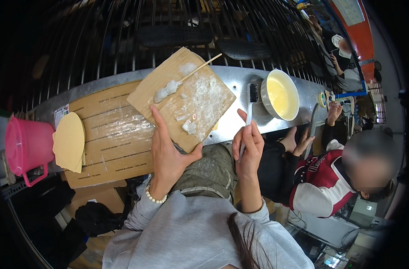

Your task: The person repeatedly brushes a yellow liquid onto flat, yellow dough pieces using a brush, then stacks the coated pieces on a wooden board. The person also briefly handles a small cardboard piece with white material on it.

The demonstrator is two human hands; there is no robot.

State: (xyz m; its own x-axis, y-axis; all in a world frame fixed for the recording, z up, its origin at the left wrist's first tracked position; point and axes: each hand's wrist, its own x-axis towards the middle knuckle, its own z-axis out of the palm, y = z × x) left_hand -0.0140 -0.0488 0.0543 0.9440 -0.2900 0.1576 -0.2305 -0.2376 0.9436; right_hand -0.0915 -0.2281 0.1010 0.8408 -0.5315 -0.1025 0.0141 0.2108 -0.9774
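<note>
My left hand [167,152] grips the near corner of a square brown board [146,92], thumb and fingers spread along its edges. White residue is smeared over much of the board, and a thin wooden stick [206,65] lies across it with a white lump [167,91] at its lower end. In my right hand [250,150] is a small brush [248,115] with a pale handle and dark bristles, held upright with the bristles away from me. Just right of the bristles stands a white bowl [266,104] with yellow liquid inside.
Flattened cardboard [110,130] covers the metal bench [231,76] at left. On it lie pale yellow cut sheets [70,141] beside a pink bucket [27,145]. A co-worker [325,181] sits close on the right, holding a grey curved strip [311,132]. Dark bars [110,40] run beyond the bench.
</note>
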